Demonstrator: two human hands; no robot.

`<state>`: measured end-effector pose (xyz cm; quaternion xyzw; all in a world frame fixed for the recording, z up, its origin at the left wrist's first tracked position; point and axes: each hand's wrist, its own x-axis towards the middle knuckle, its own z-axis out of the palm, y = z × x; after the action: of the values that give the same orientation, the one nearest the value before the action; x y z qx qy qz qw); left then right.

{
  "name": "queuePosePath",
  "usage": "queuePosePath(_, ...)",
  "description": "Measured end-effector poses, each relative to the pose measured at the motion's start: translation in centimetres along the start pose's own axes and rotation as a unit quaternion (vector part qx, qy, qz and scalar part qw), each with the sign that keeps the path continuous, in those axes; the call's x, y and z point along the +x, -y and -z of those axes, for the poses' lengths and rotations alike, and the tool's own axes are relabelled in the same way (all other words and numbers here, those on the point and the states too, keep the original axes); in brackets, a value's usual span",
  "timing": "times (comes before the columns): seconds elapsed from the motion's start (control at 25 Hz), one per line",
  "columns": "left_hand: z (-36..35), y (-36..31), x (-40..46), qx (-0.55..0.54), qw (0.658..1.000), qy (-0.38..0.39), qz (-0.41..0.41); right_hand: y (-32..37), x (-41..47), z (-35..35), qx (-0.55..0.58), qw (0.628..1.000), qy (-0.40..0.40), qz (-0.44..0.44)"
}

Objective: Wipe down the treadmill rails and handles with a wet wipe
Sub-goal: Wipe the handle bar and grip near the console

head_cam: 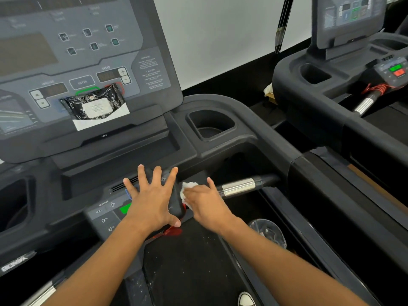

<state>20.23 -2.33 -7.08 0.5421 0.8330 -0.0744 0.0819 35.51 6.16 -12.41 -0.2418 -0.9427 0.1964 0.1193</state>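
While left hand (152, 202) splays, right hand (205, 203) bunches crumpled wet wipe (187, 191)

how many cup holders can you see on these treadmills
3. One cup holder right of the near console, one at the left edge, one on the neighbouring treadmill's deck. Others may lie out of frame.

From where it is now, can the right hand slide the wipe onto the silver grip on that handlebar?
Probably yes: the right hand, holding the wipe, sits just beside the silver grip, with nothing between them.
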Motion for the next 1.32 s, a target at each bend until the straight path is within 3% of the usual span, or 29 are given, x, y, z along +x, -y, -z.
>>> queuePosePath(0.08,-0.1,0.0,0.1,0.000,1.000,0.000,0.001,-2.4,-0.2,0.9,-0.016,0.999,0.019,0.021)
queuePosePath(0.2,-0.1,0.1,0.2,-0.006,1.000,-0.002,0.003,-5.5,-1.4,2.6,0.061,0.998,-0.016,-0.015)
queuePosePath(0.36,-0.1,-0.1,0.1,-0.006,1.000,-0.001,0.005,-3.3,0.1,4.0,0.121,0.993,-0.009,0.017)
queuePosePath(0.52,0.0,-0.1,-0.1,-0.005,1.000,-0.002,0.004,-3.0,2.8,4.7,0.196,0.973,-0.070,-0.102)
queuePosePath(0.64,0.1,-0.2,-0.1,-0.007,1.000,-0.001,0.001,-4.0,2.6,4.3,0.044,0.988,0.024,-0.148)
queuePosePath(0.72,0.1,-0.1,0.0,-0.010,1.000,-0.001,-0.001,-4.1,2.0,4.5,0.043,0.990,0.042,-0.127)
queuePosePath(0.84,0.0,-0.1,0.0,-0.009,1.000,0.001,-0.003,-4.1,2.0,6.2,0.224,0.965,0.022,-0.138)
queuePosePath(0.96,-0.2,0.0,0.0,-0.008,1.000,-0.003,-0.001,-4.1,2.7,7.9,0.390,0.905,0.098,-0.141)
queuePosePath(1.0,-0.2,0.0,0.0,-0.008,1.000,-0.003,-0.001,-4.1,3.1,7.8,0.366,0.911,0.128,-0.137)
queuePosePath(1.08,-0.1,-0.1,0.0,-0.012,1.000,0.002,-0.002,-3.6,4.0,6.3,0.182,0.966,0.149,-0.103)
queuePosePath(1.16,-0.2,-0.1,0.0,-0.013,1.000,0.000,-0.001,-3.2,4.0,4.3,0.013,0.991,0.112,-0.072)
queuePosePath(1.24,-0.2,-0.1,0.0,-0.010,1.000,-0.002,0.002,-2.8,3.4,2.6,-0.021,0.998,0.040,-0.039)
queuePosePath(1.32,-0.3,0.0,0.1,-0.013,1.000,-0.001,0.000,-2.3,2.9,1.7,0.015,1.000,0.002,-0.023)
